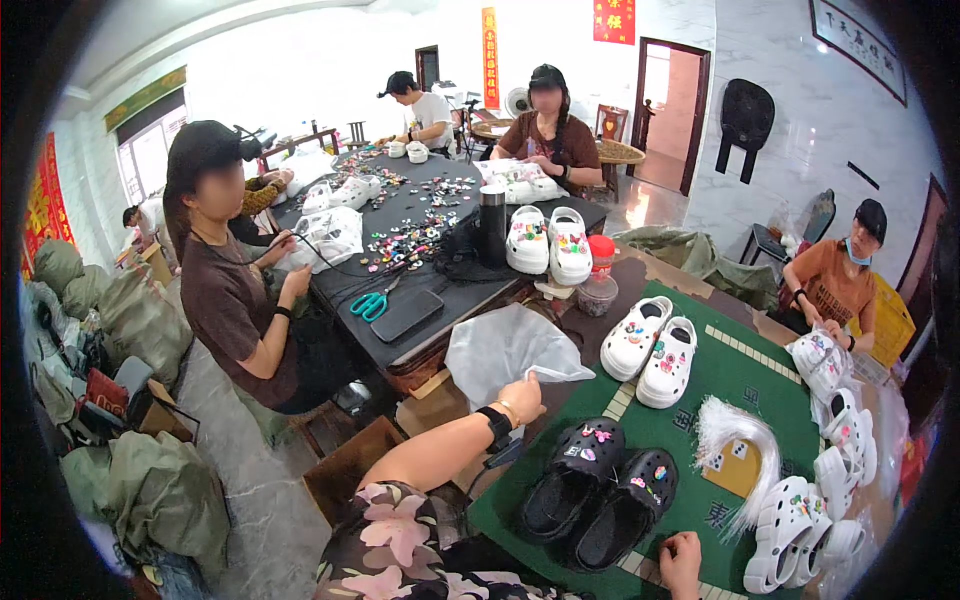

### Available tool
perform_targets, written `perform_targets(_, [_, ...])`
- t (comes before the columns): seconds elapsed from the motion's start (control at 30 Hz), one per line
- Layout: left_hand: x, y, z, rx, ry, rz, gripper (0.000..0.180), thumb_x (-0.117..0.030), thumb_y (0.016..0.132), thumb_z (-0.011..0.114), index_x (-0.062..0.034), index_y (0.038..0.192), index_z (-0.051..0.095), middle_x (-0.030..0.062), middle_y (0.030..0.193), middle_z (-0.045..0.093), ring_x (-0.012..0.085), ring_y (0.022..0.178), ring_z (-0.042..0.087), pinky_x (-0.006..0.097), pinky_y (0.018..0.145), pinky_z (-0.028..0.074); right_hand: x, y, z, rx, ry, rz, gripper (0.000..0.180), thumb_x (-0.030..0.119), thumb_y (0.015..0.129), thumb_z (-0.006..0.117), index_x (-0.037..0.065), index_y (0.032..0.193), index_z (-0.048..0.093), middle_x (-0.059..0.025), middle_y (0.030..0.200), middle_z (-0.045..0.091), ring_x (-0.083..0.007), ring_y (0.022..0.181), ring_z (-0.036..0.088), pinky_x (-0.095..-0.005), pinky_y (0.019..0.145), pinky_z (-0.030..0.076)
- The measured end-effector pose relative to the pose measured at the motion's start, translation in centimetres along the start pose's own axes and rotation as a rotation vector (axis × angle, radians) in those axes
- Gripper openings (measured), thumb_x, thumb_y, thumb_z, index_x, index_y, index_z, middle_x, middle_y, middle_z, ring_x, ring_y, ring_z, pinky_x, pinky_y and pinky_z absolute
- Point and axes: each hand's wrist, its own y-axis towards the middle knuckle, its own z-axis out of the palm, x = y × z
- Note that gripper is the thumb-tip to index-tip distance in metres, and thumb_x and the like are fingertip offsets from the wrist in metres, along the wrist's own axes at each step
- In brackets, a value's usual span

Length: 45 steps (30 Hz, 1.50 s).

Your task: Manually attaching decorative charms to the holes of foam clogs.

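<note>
My left hand point(520, 398) is raised over the table's near-left corner, pinching the edge of a clear plastic bag point(500, 345) that billows up and to the left. My right hand point(682, 562) rests at the lower edge, fingers curled beside the toe of a black clog. A pair of black clogs point(600, 490) with coloured charms lies on the green table mat point(720, 380) between my hands. A pair of white clogs point(650, 350) with charms stands further back on the mat.
A bundle of white plastic ties point(735, 450) and more white clogs point(810, 520) lie at the right. A black table point(420, 300) behind holds charms, scissors point(372, 302), a phone, a flask and white clogs. Several people sit around working; sacks are piled at the left.
</note>
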Motion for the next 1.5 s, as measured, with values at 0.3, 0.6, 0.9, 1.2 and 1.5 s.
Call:
perform_targets(0.3, [-1.3, -1.2, -2.7, -0.023, -0.041, 0.206, 0.039, -0.044, 0.086, 0.061, -0.0154, 0.111, 0.069, 0.0232, 0.119, 0.057, 0.0384, 0.091, 0.065, 0.046, 0.08, 0.053, 0.9, 0.6, -1.9, 0.151, 0.093, -0.007, 0.014, 0.011, 0.083, 0.06, 0.002, 0.093, 0.064, -0.0224, 0.1, 0.059, -0.0407, 0.098, 0.055, -0.0454, 0.087, 0.044])
perform_targets(0.6, [-2.6, -7.7, -5.4, -0.289, -0.067, 0.348, 0.037, -0.031, 0.08, 0.07, -0.0078, 0.109, 0.067, 0.0203, 0.13, 0.052, 0.0358, 0.111, 0.056, 0.043, 0.093, 0.047, 1.5, 1.2, -1.8, -0.004, 0.116, -0.011, 0.007, -0.003, 0.077, 0.06, 0.0, 0.084, 0.062, -0.0147, 0.082, 0.058, -0.0282, 0.069, 0.059, -0.0339, 0.063, 0.047])
perform_targets(0.9, [-3.7, -13.2, -7.7, -0.205, -0.333, 0.38, 0.036, -0.021, 0.082, 0.072, -0.0056, 0.113, 0.064, 0.0198, 0.127, 0.056, 0.0368, 0.117, 0.052, 0.042, 0.1, 0.042, 3.1, 2.1, -2.4, 0.039, 0.214, 0.019, 0.008, 0.0, 0.082, 0.06, -0.001, 0.09, 0.062, -0.0164, 0.085, 0.061, -0.0321, 0.075, 0.061, -0.036, 0.067, 0.048])
perform_targets(1.2, [-6.0, -18.2, -4.0, -0.36, -0.506, 0.352, 0.042, -0.012, 0.078, 0.073, -0.0059, 0.117, 0.06, 0.0156, 0.121, 0.058, 0.0347, 0.113, 0.055, 0.042, 0.096, 0.045, 6.0, 2.5, -2.3, 0.043, 0.398, 0.087, 0.025, 0.003, 0.084, 0.063, 0.001, 0.109, 0.059, -0.0082, 0.082, 0.063, -0.0151, 0.07, 0.06, -0.0296, 0.066, 0.05])
perform_targets(1.5, [-3.9, -22.9, -0.1, -0.584, -1.047, -0.071, 0.035, -0.009, 0.091, 0.063, 0.0001, 0.124, 0.052, 0.0078, 0.11, 0.06, 0.017, 0.1, 0.06, 0.03, 0.088, 0.048, 5.2, 2.7, 0.4, 0.177, 0.418, 0.108, 0.039, 0.004, 0.085, 0.058, 0.003, 0.124, 0.049, -0.0079, 0.081, 0.061, -0.0164, 0.07, 0.058, -0.0314, 0.066, 0.048])
